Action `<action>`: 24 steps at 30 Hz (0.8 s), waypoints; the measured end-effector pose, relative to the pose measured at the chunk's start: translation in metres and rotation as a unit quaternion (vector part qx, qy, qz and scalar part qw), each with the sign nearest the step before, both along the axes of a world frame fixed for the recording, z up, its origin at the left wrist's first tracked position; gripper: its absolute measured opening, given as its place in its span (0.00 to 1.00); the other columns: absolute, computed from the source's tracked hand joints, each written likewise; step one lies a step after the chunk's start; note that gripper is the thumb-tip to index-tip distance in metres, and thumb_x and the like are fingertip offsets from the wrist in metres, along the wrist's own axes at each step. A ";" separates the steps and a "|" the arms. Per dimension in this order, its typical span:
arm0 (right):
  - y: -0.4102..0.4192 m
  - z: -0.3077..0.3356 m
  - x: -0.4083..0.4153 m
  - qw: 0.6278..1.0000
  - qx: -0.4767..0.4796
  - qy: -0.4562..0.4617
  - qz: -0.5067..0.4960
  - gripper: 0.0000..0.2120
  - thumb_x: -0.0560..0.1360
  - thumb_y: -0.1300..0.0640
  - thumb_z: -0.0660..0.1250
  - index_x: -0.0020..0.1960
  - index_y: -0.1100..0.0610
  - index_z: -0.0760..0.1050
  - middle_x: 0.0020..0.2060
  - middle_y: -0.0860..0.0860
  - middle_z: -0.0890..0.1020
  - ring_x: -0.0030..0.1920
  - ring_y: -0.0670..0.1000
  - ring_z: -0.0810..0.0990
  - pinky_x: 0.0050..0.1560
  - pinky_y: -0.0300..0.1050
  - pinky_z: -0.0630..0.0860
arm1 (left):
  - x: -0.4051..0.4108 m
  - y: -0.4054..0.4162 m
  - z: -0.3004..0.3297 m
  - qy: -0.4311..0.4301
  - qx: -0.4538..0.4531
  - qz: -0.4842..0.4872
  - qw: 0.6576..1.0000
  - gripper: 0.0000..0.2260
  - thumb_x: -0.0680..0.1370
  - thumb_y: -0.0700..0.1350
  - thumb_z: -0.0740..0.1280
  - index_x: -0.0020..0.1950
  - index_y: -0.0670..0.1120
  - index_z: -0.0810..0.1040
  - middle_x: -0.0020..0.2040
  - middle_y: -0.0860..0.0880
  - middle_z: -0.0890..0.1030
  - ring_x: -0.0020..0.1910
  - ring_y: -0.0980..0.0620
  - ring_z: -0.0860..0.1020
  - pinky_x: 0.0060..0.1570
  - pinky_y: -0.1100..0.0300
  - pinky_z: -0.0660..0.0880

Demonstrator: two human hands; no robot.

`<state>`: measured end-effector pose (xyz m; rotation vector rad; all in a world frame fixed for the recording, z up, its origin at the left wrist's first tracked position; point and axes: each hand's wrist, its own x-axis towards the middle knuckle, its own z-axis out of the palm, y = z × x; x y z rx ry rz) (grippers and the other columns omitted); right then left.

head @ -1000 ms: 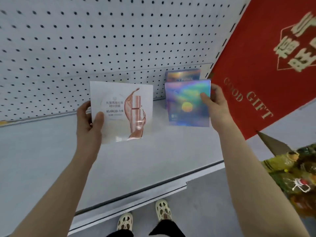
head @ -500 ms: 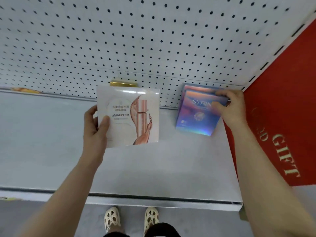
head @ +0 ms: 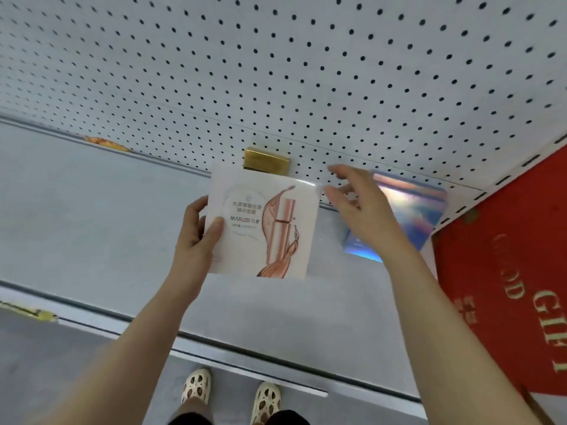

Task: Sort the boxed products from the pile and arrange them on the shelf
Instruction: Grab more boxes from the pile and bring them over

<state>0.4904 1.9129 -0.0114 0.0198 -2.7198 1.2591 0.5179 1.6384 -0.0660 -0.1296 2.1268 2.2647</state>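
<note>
**White box waits between the gold box and the shiny box**

The grey metal shelf (head: 92, 228) with white pegboard back wall (head: 276, 72) carries a holographic blue flat box (head: 420, 207) at its right end, beside a red gift sign (head: 506, 271). The left hand (head: 196, 237) grips a white square box printed with a rose-gold bottle (head: 264, 228) by its left edge, face up, above the shelf. The right hand (head: 365, 210) is released, fingers spread, just right of this box and nearer its free edge. A small gold rectangular box (head: 266, 161) stands behind, against the wall.
</note>
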 end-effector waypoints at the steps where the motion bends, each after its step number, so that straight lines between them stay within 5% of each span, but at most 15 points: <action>1: -0.017 0.002 -0.006 0.997 -0.020 -0.061 0.049 0.15 0.79 0.49 0.66 0.66 0.46 0.74 0.58 0.46 0.76 0.50 0.44 0.78 0.51 0.39 0.76 | 0.001 -0.005 -0.001 -0.004 0.001 -0.005 1.000 0.20 0.75 0.51 0.64 0.67 0.55 0.69 0.53 0.54 0.83 0.50 0.56 0.82 0.44 0.61 0.78; 6: -0.065 -0.002 -0.029 0.968 -0.135 -0.162 0.134 0.08 0.78 0.51 0.68 0.56 0.51 0.79 0.43 0.46 0.84 0.40 0.43 0.81 0.37 0.38 0.76 | -0.004 -0.049 -0.004 -0.036 -0.005 -0.017 0.999 0.18 0.77 0.50 0.65 0.67 0.55 0.70 0.54 0.51 0.83 0.51 0.52 0.82 0.42 0.61 0.79; 9: -0.097 -0.008 -0.042 0.973 -0.131 -0.145 0.120 0.11 0.77 0.49 0.69 0.59 0.49 0.78 0.47 0.46 0.84 0.43 0.45 0.83 0.38 0.38 0.76 | -0.022 -0.086 -0.008 -0.047 -0.047 -0.029 0.997 0.19 0.76 0.56 0.64 0.67 0.59 0.71 0.56 0.52 0.82 0.54 0.53 0.81 0.50 0.55 0.78; 13: -0.148 -0.004 -0.069 0.984 -0.136 -0.103 0.055 0.12 0.77 0.48 0.70 0.59 0.46 0.77 0.48 0.38 0.81 0.42 0.37 0.81 0.40 0.33 0.77 | -0.056 -0.138 -0.017 -0.053 -0.127 -0.015 0.990 0.18 0.80 0.49 0.65 0.70 0.56 0.70 0.60 0.55 0.79 0.55 0.59 0.78 0.52 0.64 0.73; 17: -0.193 -0.002 -0.105 0.995 -0.074 -0.056 0.035 0.13 0.78 0.46 0.68 0.62 0.42 0.74 0.51 0.39 0.80 0.47 0.39 0.80 0.45 0.35 0.77 | -0.096 -0.174 -0.024 -0.084 -0.160 -0.040 0.983 0.19 0.80 0.45 0.65 0.71 0.53 0.69 0.62 0.55 0.76 0.52 0.61 0.78 0.46 0.66 0.71; 21: -0.219 -0.018 -0.138 0.999 -0.024 -0.026 0.016 0.14 0.78 0.46 0.67 0.63 0.42 0.74 0.53 0.39 0.78 0.53 0.45 0.79 0.53 0.46 0.78 | -0.135 -0.191 -0.031 -0.099 -0.166 -0.057 0.979 0.21 0.80 0.44 0.64 0.73 0.51 0.68 0.65 0.54 0.75 0.56 0.55 0.77 0.55 0.59 0.70; 24: -0.230 -0.034 -0.151 0.998 0.036 0.038 -0.036 0.15 0.78 0.48 0.68 0.64 0.44 0.75 0.54 0.44 0.75 0.52 0.45 0.74 0.49 0.38 0.72 | -0.157 -0.197 -0.041 -0.102 -0.187 -0.076 0.974 0.22 0.80 0.44 0.64 0.74 0.50 0.67 0.67 0.52 0.74 0.62 0.53 0.75 0.60 0.56 0.71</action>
